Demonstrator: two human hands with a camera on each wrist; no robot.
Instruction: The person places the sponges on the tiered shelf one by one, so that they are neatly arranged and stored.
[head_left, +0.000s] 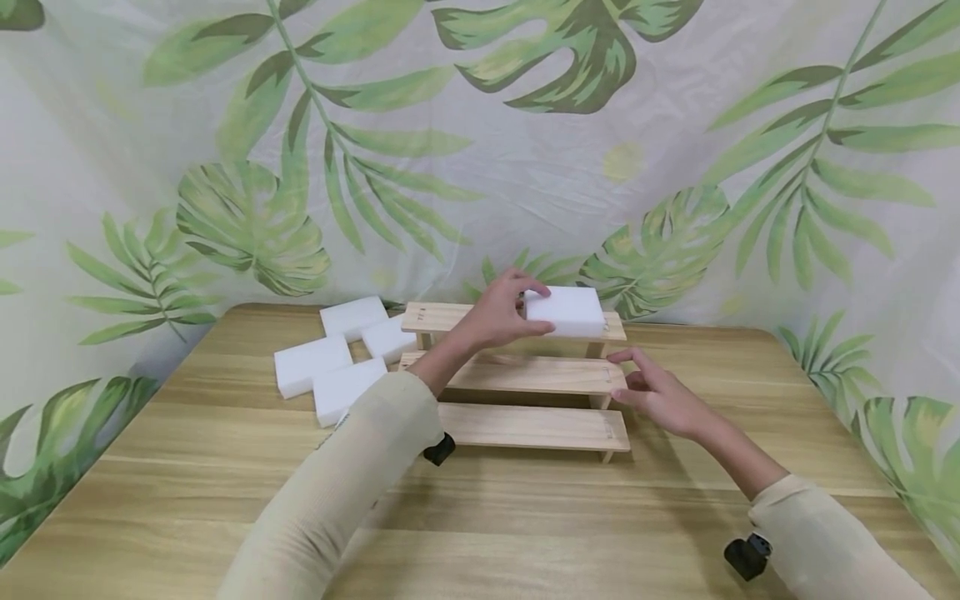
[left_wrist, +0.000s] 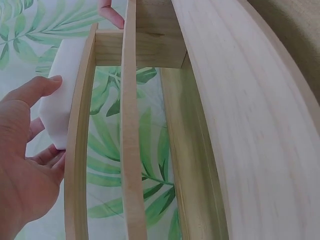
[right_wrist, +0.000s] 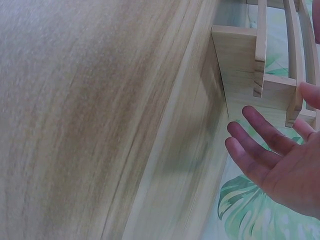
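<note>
Backdrop (head_left: 540, 183): pale cloth with green leaf print, behind everything.

Bench (head_left: 480, 517): wood-grain top, carries rack and blocks.

Rack (head_left: 532, 425): pale wood, three stepped shelves, the highest at the back; stands upright on the bench.

Sleeves (head_left: 330, 492): cream, on both forearms. The left one crosses in front of the rack's left end and hides part of it.

Left hand (head_left: 498, 312): holding one white block, thumb on the near side, fingers on the far side. It reaches over the top shelf (head_left: 442, 317).

Right hand (head_left: 663, 400): at the right end of the middle shelf (head_left: 525, 375). Thumb at the near corner and index finger at the far corner, pinching the board's end; how firmly, I cannot tell. In the right wrist view the other fingers (right_wrist: 267, 132) extend below, spread a little and off the wood.

Held block (head_left: 566, 310): on the top shelf, toward its right end, lying flat; the left wrist view shows its underside against the board.

Loose blocks (head_left: 312, 367): four, white, lying on the bench in a close group left of the rack. The front one is partly covered by the left sleeve.

Black devices (head_left: 747, 556): one under each wrist.

Marks (head_left: 422, 315): small, dark, on the shelf ends; too small to read.
</note>
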